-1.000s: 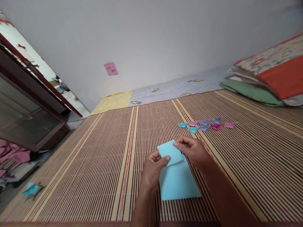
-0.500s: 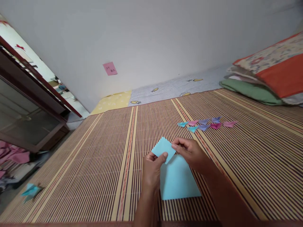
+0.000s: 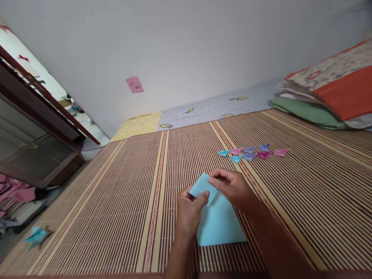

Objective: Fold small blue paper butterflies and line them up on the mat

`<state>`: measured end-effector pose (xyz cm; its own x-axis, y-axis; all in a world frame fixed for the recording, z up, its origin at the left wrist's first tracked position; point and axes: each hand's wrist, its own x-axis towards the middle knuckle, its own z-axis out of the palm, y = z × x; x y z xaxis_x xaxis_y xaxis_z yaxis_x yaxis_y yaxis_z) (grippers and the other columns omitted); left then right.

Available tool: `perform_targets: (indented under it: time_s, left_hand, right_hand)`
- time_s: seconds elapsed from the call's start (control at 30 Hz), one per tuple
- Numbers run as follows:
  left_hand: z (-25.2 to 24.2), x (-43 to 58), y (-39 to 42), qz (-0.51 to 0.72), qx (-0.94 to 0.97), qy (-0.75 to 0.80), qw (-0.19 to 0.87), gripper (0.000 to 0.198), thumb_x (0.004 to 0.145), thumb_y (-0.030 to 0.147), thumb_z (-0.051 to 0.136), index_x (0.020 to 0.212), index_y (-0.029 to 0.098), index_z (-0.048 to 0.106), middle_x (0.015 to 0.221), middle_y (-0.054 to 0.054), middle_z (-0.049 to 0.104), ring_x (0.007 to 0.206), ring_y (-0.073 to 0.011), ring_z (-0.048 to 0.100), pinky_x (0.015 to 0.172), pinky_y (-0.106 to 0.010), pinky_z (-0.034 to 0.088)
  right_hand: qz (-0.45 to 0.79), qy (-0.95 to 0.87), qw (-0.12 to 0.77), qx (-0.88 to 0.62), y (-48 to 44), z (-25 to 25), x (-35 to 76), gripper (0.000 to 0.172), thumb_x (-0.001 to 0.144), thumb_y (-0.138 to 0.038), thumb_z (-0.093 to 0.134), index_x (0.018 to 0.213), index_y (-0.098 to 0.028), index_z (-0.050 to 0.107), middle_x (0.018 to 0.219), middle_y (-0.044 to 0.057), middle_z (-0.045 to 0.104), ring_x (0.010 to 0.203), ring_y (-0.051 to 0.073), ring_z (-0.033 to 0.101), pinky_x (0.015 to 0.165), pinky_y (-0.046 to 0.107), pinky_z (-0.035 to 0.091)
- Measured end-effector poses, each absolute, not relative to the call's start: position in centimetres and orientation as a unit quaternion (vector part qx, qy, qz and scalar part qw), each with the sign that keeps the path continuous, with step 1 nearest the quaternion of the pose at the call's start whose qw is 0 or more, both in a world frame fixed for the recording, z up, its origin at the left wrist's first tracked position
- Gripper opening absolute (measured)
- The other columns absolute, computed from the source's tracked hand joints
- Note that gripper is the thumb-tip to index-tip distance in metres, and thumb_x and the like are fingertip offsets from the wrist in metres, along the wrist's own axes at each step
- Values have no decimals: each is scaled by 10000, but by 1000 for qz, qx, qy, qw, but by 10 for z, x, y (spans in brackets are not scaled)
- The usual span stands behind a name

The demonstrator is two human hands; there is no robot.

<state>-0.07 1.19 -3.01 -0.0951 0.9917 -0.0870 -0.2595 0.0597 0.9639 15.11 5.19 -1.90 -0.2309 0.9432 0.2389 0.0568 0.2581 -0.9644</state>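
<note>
A small light-blue paper sheet (image 3: 201, 186) is pinched between both hands just above the striped bamboo mat (image 3: 122, 201). My left hand (image 3: 190, 211) grips its lower edge with thumb and fingers closed. My right hand (image 3: 232, 189) pinches its right side. Under the hands, flat on the mat, lies a stack of the same light-blue paper (image 3: 219, 226). Beyond my right hand lies a row of several small folded paper shapes (image 3: 252, 152) in teal, pink and purple.
Folded bedding and pillows (image 3: 328, 97) are stacked at the far right. A patterned sheet (image 3: 215, 106) runs along the white wall, which carries a pink note (image 3: 134, 84). A dark cabinet (image 3: 31, 131) stands at left, with a blue folded paper (image 3: 36, 236) below it.
The held sheet has been turned and drawn in closer between the hands, with more of it covered by my fingers. The stack and the folded shapes have not moved.
</note>
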Motion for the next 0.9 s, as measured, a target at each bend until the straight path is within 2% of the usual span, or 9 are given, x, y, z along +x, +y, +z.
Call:
perform_targets:
  time_s: [0.2, 0.33, 0.47, 0.67, 0.9]
  left_hand:
    - [-32, 1, 11, 540, 405, 472, 567, 214, 676, 302, 853, 768, 128, 771, 651, -25, 672, 551, -123, 547, 546, -234, 429]
    - [-31, 2, 11, 542, 396, 475, 569, 242, 658, 311, 869, 758, 115, 770, 656, -45, 698, 541, -129, 567, 548, -244, 449]
    - [-30, 3, 12, 568, 338, 463, 591, 294, 634, 318, 882, 819, 112, 782, 710, -75, 752, 568, -170, 641, 595, -286, 500]
    - [-31, 3, 16, 636, 272, 423, 585, 314, 638, 291, 880, 874, 118, 766, 817, -103, 794, 672, -225, 722, 692, -339, 544]
    - [-34, 3, 19, 683, 197, 427, 559, 382, 628, 300, 898, 937, 129, 751, 914, -107, 801, 791, -220, 744, 787, -330, 542]
  right_hand:
    - [481, -616, 478, -401, 54, -25, 152, 284, 895, -406, 632, 708, -192, 619, 629, -19, 518, 573, 126, 456, 507, 241, 370]
    - [525, -586, 477, -392, 56, -28, 154, 289, 879, -441, 641, 738, -187, 636, 643, -15, 539, 570, 126, 469, 510, 244, 384]
    - [525, -576, 479, -403, 59, -27, 154, 306, 850, -463, 660, 715, -189, 634, 619, -21, 540, 556, 127, 479, 511, 247, 389]
    - [515, -607, 460, -393, 62, -28, 157, 292, 840, -414, 668, 660, -186, 640, 599, -8, 583, 593, 143, 540, 588, 269, 426]
    - [563, -547, 486, -384, 59, -29, 150, 257, 813, -423, 719, 745, -182, 659, 659, -16, 596, 596, 125, 511, 570, 258, 399]
